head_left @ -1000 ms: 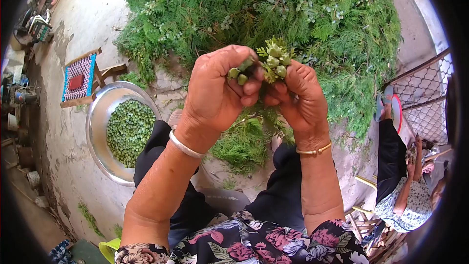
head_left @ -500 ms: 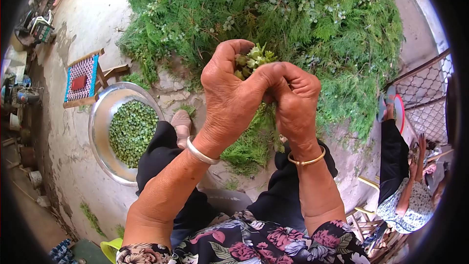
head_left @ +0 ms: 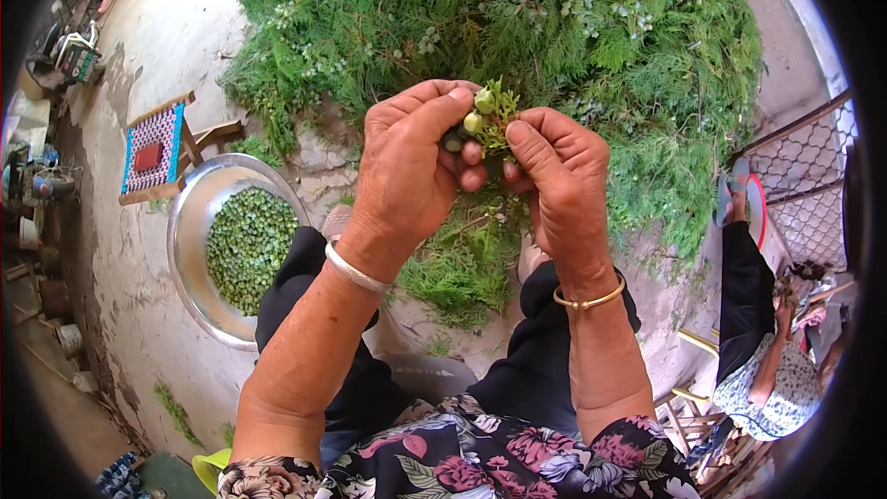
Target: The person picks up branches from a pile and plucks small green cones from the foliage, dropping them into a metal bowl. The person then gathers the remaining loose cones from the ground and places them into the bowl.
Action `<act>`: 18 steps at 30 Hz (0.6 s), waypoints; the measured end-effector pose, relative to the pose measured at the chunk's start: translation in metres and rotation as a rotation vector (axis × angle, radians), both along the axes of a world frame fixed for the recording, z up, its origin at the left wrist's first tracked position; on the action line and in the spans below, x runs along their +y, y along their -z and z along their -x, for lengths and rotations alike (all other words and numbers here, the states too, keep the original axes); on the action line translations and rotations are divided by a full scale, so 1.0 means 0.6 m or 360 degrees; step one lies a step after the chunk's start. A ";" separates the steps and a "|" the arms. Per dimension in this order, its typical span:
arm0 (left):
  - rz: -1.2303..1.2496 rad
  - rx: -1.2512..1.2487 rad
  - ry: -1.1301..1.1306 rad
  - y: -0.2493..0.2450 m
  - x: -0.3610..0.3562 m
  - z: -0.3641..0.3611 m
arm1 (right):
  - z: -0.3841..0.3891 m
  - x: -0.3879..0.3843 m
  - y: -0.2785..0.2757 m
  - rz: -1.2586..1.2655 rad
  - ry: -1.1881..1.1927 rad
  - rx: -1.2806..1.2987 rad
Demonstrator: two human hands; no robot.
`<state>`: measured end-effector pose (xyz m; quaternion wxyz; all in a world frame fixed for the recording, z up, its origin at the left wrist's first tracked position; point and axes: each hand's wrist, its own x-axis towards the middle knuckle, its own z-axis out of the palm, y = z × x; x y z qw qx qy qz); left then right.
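Between my two hands is a small green sprig (head_left: 500,118) with pale green cones. My left hand (head_left: 413,159) is closed round several cones (head_left: 473,122) at the sprig's left side; some of them are hidden by the fingers. With thumb and fingers pinched, my right hand (head_left: 561,180) grips the sprig's right side. Beyond both hands lies a large heap of green branches (head_left: 517,18) with bluish cones among the leaves. To the left, a wide metal basin (head_left: 191,249) holds a layer of picked green cones (head_left: 249,249).
A woven-seat stool (head_left: 152,150) stands behind the basin. Loose green twigs (head_left: 453,282) lie on the ground between my feet. At the right, another person in a patterned top (head_left: 771,388) sits near a wire mesh panel (head_left: 802,180). A yellow-green container (head_left: 211,469) is at lower left.
My hands have drawn slightly apart and turned, so more of the sprig and its cones shows between them. My left hand has shifted a little left.
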<state>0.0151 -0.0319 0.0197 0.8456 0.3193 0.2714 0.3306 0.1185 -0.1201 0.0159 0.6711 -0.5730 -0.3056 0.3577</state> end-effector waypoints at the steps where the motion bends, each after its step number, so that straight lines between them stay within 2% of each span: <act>1: 0.0134 -0.0078 0.0007 0.000 -0.001 -0.002 | -0.001 0.001 0.002 -0.0022 0.0027 -0.0075; 5: 0.0175 -0.0099 0.0040 0.004 -0.006 -0.005 | 0.001 0.001 0.006 0.0041 0.0046 -0.0298; 7: -0.0041 0.0039 -0.0074 0.005 -0.013 -0.009 | -0.002 0.001 0.013 0.0062 0.0057 -0.0366; 10: -0.0137 0.0029 -0.0170 0.014 -0.014 -0.011 | 0.000 0.002 0.007 0.0062 0.0118 -0.0178; 14: -0.0156 0.0023 -0.0217 0.006 -0.012 -0.008 | 0.003 0.006 0.005 0.0054 0.0160 -0.0192; 17: -0.0385 0.0142 -0.0120 0.007 -0.010 0.000 | 0.000 0.004 0.007 0.0069 0.0139 -0.0263; 18: -0.0445 0.0214 -0.0055 0.008 -0.007 0.003 | 0.000 0.004 0.004 0.0054 0.0111 -0.0070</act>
